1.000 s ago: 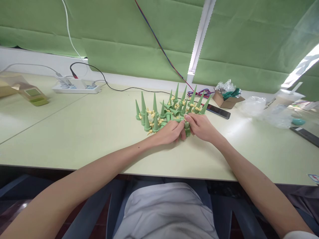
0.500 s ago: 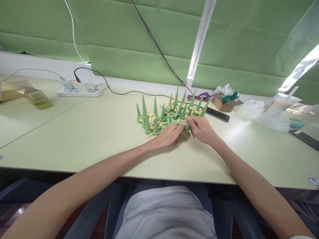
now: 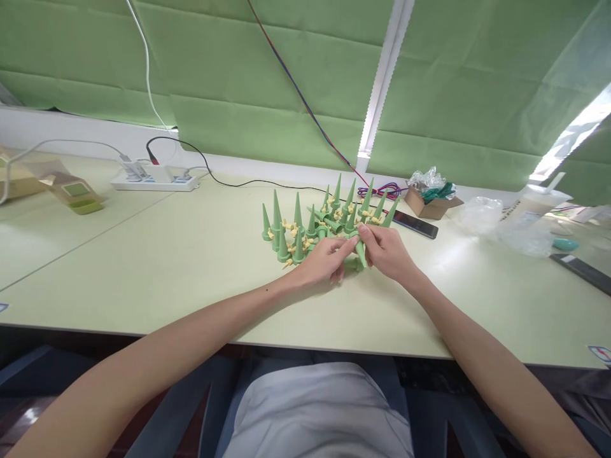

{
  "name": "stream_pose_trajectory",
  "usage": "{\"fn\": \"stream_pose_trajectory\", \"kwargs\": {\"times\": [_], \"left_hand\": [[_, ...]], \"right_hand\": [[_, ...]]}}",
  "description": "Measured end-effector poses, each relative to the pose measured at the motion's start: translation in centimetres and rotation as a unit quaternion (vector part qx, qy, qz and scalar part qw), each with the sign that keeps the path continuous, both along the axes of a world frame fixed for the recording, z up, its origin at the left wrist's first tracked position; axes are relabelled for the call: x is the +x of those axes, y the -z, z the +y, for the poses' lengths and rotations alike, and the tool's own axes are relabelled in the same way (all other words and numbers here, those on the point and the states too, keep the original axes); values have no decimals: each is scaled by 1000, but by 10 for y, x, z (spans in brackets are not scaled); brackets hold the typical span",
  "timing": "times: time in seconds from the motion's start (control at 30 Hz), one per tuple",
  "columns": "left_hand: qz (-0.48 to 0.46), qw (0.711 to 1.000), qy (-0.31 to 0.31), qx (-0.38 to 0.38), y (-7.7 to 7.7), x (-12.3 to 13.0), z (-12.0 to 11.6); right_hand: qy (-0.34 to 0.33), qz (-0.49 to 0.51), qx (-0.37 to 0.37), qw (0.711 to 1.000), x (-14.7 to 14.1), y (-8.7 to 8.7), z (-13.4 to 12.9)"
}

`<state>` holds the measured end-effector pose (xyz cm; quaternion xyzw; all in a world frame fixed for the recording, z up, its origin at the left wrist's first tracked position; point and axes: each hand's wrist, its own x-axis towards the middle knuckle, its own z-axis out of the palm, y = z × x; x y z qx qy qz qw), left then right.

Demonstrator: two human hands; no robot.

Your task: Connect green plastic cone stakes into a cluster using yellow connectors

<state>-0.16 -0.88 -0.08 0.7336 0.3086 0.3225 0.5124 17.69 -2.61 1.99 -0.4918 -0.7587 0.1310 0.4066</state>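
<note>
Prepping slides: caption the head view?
Both hands hold one green cone near more cones and small yellow parts on a pale table.

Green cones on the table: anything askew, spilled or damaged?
Askew, yes: at least one lying cone is on its side just beyond the left hand and right hand, odd among the upright cones. No spill visible. Fine damage is too small to tell.

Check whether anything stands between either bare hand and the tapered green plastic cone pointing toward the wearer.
Nothing visible does. The left hand and right hand meet at the tapered green plastic cone, both touching it. The upright green plastic cones stand beyond and to the left, not between.
</note>
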Motion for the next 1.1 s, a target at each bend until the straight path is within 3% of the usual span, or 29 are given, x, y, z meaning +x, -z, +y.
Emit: {"fn": "stream_pose_trajectory", "kwargs": {"times": [0.23, 0.4, 0.73, 1.1], "left_hand": [[-24, 997, -34, 71, -7, -2, -4], [-55, 994, -54, 71, -11, -1, -6], [-73, 975, -115, 174, -1, 3, -4], [-68, 956, -127, 255, 2, 5, -2]], "right_hand": [[7, 28, 11, 1000, -2, 0, -2], [-10, 88, -3, 996, -3, 3, -2], [-51, 218, -56, 973, -8, 5, -1], [-61, 254, -79, 962, -11, 2, -2]]}}
